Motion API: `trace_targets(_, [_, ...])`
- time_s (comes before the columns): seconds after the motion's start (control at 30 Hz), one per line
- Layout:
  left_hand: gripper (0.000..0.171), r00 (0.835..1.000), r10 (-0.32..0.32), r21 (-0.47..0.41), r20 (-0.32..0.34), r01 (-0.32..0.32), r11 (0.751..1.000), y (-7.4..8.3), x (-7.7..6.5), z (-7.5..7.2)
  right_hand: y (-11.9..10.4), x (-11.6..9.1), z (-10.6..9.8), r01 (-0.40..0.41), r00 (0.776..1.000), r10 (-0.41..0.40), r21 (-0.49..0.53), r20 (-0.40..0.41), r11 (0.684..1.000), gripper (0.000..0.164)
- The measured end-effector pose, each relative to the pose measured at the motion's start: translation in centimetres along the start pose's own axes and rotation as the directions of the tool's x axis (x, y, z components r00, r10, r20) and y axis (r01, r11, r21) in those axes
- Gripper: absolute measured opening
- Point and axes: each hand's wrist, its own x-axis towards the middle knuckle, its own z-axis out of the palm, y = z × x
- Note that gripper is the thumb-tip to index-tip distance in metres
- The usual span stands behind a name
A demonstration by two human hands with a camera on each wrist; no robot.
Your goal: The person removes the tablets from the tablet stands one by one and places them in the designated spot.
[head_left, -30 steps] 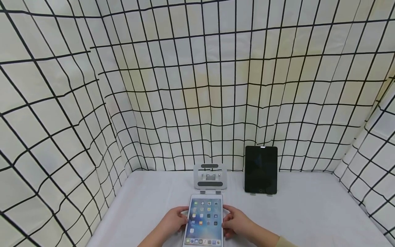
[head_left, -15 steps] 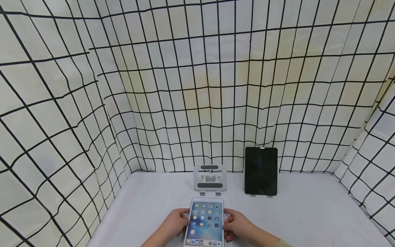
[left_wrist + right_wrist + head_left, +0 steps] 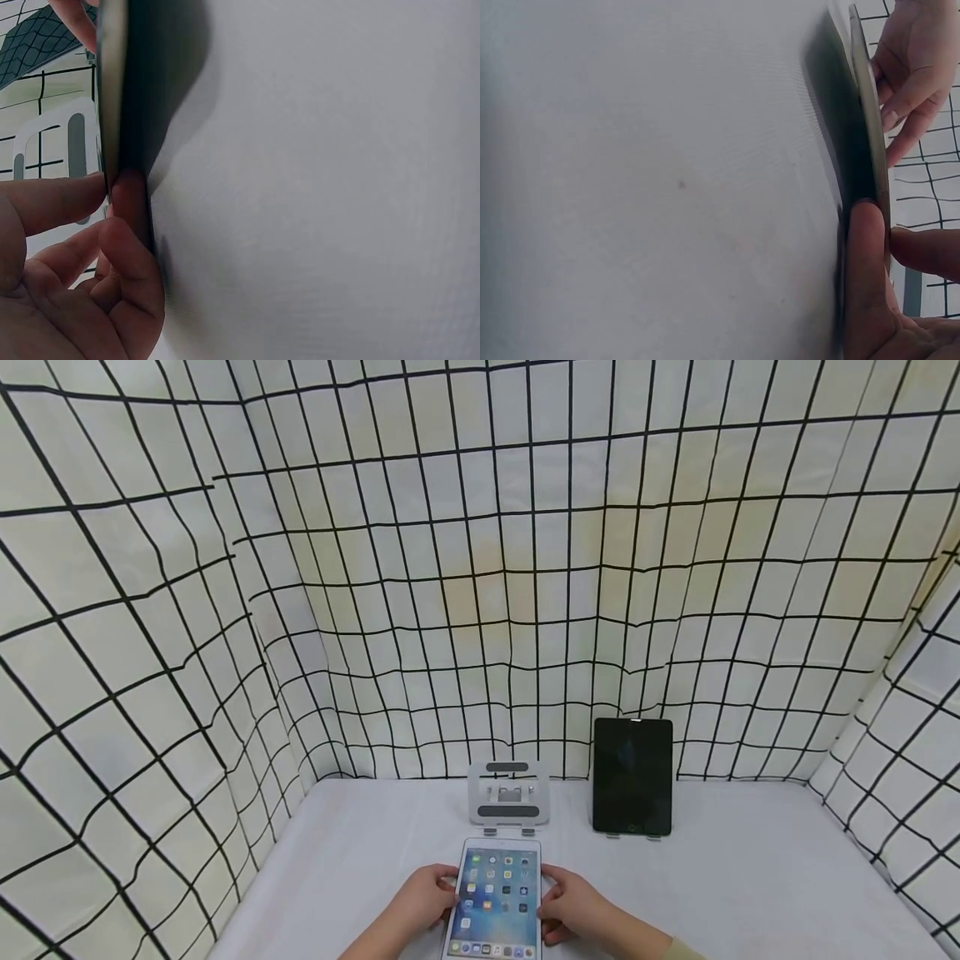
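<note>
A white-framed tablet with a lit screen of app icons is at the front middle of the head view. My left hand pinches its left edge and my right hand its right edge. Seen from the left wrist, the thumb lies on one face of the tablet and curled fingers on the other. The right wrist view has the tablet edge-on, gripped between thumb and finger, with a dark shadow along it. Just beyond its top edge stands a pale tablet stand with dark pads.
To the right of that stand, a black tablet with a dark screen leans upright on small clips. A white cloth covers the table. White walls with black grid lines close in the back and sides.
The tablet has shifted slightly toward me with both hands, so the gap to the stand's clips is a little wider than a second ago. The grip looks the same.
</note>
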Motion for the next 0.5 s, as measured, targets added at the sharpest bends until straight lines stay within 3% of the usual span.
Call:
trace_targets(0.23, [0.046, 1.0, 0.021, 0.036, 0.014, -0.022, 0.999, -0.01, -0.15, -0.25, -0.51, 0.0, -0.07, -0.033, 0.999, 0.033, -0.034, 0.0, 0.999, 0.077])
trace_targets(0.5, [0.046, 0.997, 0.017, 0.106, 0.076, -0.025, 0.994, -0.08, -0.21, -0.94, -0.87, -0.07, -0.05, -0.039, 0.999, 0.04, -0.063, 0.012, 0.997, 0.077])
